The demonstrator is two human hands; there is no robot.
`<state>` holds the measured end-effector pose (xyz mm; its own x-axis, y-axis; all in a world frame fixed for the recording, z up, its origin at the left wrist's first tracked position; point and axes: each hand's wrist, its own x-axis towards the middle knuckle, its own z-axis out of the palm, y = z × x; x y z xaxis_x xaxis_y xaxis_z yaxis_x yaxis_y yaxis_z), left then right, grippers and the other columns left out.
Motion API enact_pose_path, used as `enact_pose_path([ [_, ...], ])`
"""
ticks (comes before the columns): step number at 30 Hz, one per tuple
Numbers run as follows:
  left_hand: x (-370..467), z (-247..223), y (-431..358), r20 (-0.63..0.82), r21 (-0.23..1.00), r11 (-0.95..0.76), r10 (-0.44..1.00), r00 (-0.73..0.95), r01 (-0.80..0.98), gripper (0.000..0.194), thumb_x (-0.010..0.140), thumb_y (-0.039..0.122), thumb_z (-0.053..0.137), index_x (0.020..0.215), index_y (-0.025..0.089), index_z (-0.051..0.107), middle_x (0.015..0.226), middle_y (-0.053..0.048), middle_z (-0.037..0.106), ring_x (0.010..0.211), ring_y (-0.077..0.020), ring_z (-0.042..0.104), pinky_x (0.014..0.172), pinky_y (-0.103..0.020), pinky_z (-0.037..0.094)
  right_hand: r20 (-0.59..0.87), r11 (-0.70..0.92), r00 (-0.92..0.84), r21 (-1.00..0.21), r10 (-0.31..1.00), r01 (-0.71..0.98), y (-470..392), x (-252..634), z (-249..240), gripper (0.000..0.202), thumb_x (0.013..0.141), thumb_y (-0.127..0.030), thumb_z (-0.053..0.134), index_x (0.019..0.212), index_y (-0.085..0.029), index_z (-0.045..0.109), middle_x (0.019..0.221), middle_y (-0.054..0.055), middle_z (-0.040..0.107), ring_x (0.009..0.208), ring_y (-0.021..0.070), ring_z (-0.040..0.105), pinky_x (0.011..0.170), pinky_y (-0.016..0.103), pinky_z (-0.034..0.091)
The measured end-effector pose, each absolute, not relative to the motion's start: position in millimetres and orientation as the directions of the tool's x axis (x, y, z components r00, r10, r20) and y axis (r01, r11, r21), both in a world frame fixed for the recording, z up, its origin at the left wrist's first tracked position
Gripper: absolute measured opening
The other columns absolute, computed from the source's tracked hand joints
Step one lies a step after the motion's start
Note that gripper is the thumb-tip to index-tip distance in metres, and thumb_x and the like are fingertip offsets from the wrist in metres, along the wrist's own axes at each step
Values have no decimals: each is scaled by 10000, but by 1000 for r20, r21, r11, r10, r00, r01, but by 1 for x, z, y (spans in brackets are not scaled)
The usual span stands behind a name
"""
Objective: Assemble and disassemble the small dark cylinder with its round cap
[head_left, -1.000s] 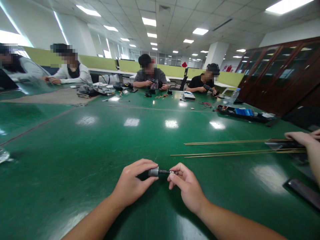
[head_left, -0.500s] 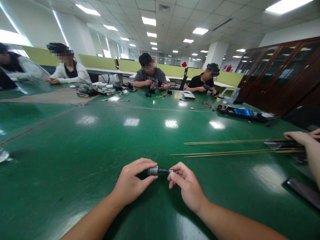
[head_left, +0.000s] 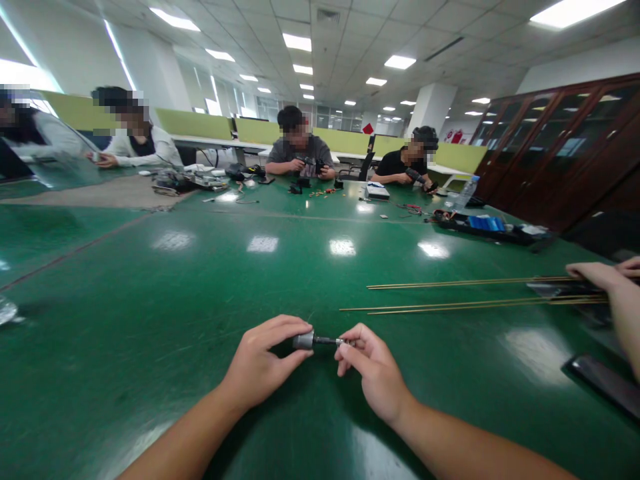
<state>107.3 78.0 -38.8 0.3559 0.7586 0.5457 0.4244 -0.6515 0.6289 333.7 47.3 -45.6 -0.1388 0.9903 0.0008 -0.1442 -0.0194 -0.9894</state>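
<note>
In the head view, the left hand [head_left: 265, 363] grips a grey cylinder [head_left: 304, 341] between its thumb below and its fingers above, the rest of that hand curved in a wide arc. A thin dark shaft [head_left: 326, 341] runs out of the cylinder toward the right hand [head_left: 373, 370], whose thumb and fingers close narrowly on a shiny end piece [head_left: 345, 343]; this is small and partly covered, but it appears to be joined to the shaft. The 2 hands and the part lie at the near middle of a green table [head_left: 200, 280], the part roughly level from left to right.

Beyond the right hand, 4 brass-coloured rods [head_left: 450, 305] lie in 2 pairs, their far-right ends near a co-worker's hand [head_left: 597, 275]. A dark flat object [head_left: 603, 383] rests nearer on that side. Farther back stand a clear bottle [head_left: 469, 192] and a black tray [head_left: 517, 236] with blue contents [head_left: 486, 223].
</note>
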Motion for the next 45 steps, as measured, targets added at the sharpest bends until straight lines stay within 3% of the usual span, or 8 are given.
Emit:
enact_pose_path([
  [34, 103, -38, 82, 532, 640, -636, 772, 349, 431, 281, 819, 226, 752, 1094, 249, 702, 1072, -52, 705, 992, -199, 664, 895, -338, 532, 16, -9, -129, -982, 992, -190, 48, 334, -49, 172, 884, -313, 665, 921, -182, 560, 760, 8, 649, 609, 158, 617, 633, 297, 439],
  [38, 97, -40, 86, 499, 672, -511, 847, 181, 537, 309, 791, 332, 785, 1073, 236, 705, 1020, -48, 712, 919, -204, 661, 860, -348, 528, 43, 18, -98, -970, 994, -241, 47, 332, -46, 200, 959, -378, 581, 935, -179, 568, 762, 15, 653, 614, 147, 612, 627, 279, 431],
  [40, 95, -41, 92, 440, 759, -385, 898, 23, 525, 369, 790, 399, 779, 1100, 217, 694, 994, -54, 718, 872, -202, 667, 835, -348, 536, 32, 5, -97, -965, 995, -264, 46, 332, -46, 298, 999, -444, 500, 887, -175, 564, 724, 17, 645, 575, 136, 591, 593, 267, 422],
  [43, 90, -40, 102, 282, 935, -239, 949, -143, 261, 493, 852, 452, 706, 1253, 179, 618, 1074, -82, 717, 895, -187, 687, 828, -319, 559, -12, -44, -124, -965, 992, -257, 44, 331, -44, 438, 1018, -529, 409, 802, -173, 543, 601, 4, 602, 464, 118, 513, 481, 246, 362],
  [45, 80, -37, 108, 193, 980, -178, 960, -203, 87, 557, 877, 468, 675, 1326, 157, 568, 1130, -100, 707, 896, -171, 695, 807, -286, 573, -26, -60, -142, -969, 990, -240, 43, 330, -44, 486, 1019, -556, 379, 756, -174, 525, 543, -5, 572, 419, 108, 467, 438, 237, 321],
])
